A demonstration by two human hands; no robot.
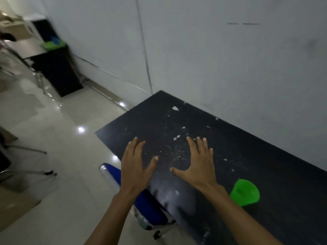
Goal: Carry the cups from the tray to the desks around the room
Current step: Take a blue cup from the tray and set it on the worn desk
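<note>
1. Bare to the forearm, your two arms reached forward over the near part of a black desk point(247, 156), and neither hand carried anything.
2. Your left hand point(136, 167) was spread flat, palm down, fingers apart, above the desk's left edge; whether it touched the surface could not be told.
3. Your right hand point(198, 165) was likewise splayed and empty over the desktop, thumb pointing toward the left hand.
4. A green cup point(245, 192) sat on the desk just right of your right forearm, close to it but apart from the hand.
5. A blue chair point(148, 206) stood tucked at the desk's near-left side, partly under your left arm.
6. The desktop was scuffed, with white chips scattered across its dark top, and its far long side ran along a white wall point(212, 50).
7. Pale glossy floor tiles point(58, 121) stretched off to the left.
8. Farther along the wall stood another dark desk point(53, 68); on it lay something green point(51, 44) with a blue patch, too blurred to identify.
</note>
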